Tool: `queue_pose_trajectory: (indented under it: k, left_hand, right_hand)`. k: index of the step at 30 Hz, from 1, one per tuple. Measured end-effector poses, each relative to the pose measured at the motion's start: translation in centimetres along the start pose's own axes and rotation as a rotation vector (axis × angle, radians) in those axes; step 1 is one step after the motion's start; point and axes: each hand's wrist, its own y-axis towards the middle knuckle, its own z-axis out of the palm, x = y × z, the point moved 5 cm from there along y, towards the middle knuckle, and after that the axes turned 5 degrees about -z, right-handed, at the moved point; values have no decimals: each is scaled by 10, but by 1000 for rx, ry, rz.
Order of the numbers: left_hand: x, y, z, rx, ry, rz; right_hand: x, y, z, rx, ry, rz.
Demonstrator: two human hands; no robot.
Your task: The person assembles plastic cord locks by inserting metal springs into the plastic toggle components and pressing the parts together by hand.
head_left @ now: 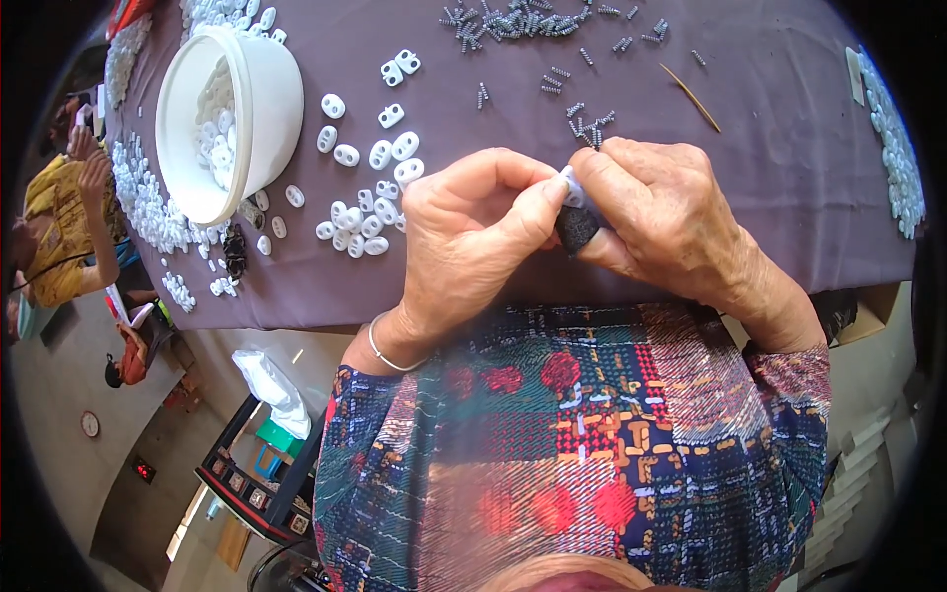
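Both hands meet over the near part of the table, pinching a small white plastic cord-lock piece [572,185] between them. My left hand [473,222] has thumb and forefinger closed on its left side. From the right, my right hand [656,212] closes on the same piece, its knuckles hiding part of it. A black fuzzy cover [577,230] appears to wrap my right thumb tip. Just beyond the fingers lie a few small dark coil springs [592,128]. Loose white two-hole cord-lock pieces [360,225] are scattered to the left of my left hand.
A white round tub [271,99] with white pieces inside lies tipped at the left. Many small white parts [148,197] spread beyond it. A spring pile [533,22] and thin brown stick [691,97] are farther back; more white parts [893,148] line the right edge.
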Motion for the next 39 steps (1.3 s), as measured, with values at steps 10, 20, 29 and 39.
queue_pose_trajectory:
  k: [10,20,29,39]
  left_hand:
    - [1,1,0,17,21,86]
    - [-1,2,-1,40,55,170]
    - [-7,-4,-3,29,-76,155]
    - [-56,-33,-75,-551,163,686]
  right_hand:
    - [2,-1,2,-20,23,-15]
    - [4,-1,4,-25,38,-23]
    - [6,5,-5,-15,43,-17]
    - [-2,3,-14,-174,-45,-25]
